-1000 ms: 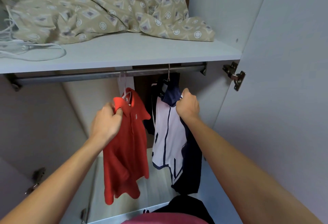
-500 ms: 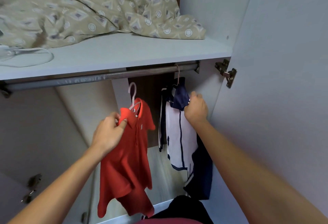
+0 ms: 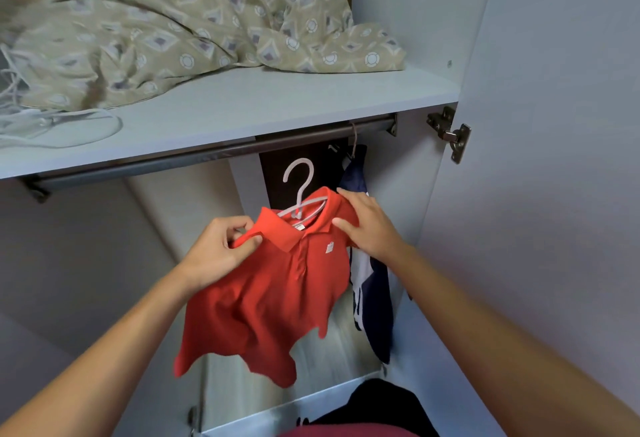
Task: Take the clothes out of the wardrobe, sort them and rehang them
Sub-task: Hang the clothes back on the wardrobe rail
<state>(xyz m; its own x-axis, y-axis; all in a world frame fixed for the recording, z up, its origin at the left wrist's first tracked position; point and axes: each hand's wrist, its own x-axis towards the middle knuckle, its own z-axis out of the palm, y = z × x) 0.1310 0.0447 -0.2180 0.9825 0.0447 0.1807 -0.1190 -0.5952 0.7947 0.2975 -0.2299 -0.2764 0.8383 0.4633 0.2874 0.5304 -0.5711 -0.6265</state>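
A red polo shirt (image 3: pixel 273 301) on a white hanger (image 3: pixel 300 183) is off the rail (image 3: pixel 180 159) and hangs in the air in front of the wardrobe. My left hand (image 3: pixel 218 251) pinches its left shoulder by the collar. My right hand (image 3: pixel 369 225) holds its right shoulder, thumb on the front and fingers over the top. Behind the red shirt a navy and white jacket (image 3: pixel 372 298) still hangs from the rail's right end.
A patterned beige cloth (image 3: pixel 194 24) and white hangers or cords (image 3: pixel 31 118) lie on the shelf (image 3: pixel 270 104) above the rail. The open door (image 3: pixel 554 159) with its hinge (image 3: pixel 450 133) stands to the right. A dark garment (image 3: pixel 377 409) lies at the bottom.
The red shirt's hanger came off the rail and moved right, toward me. My right hand let go of the navy jacket and took the red shirt's right shoulder.
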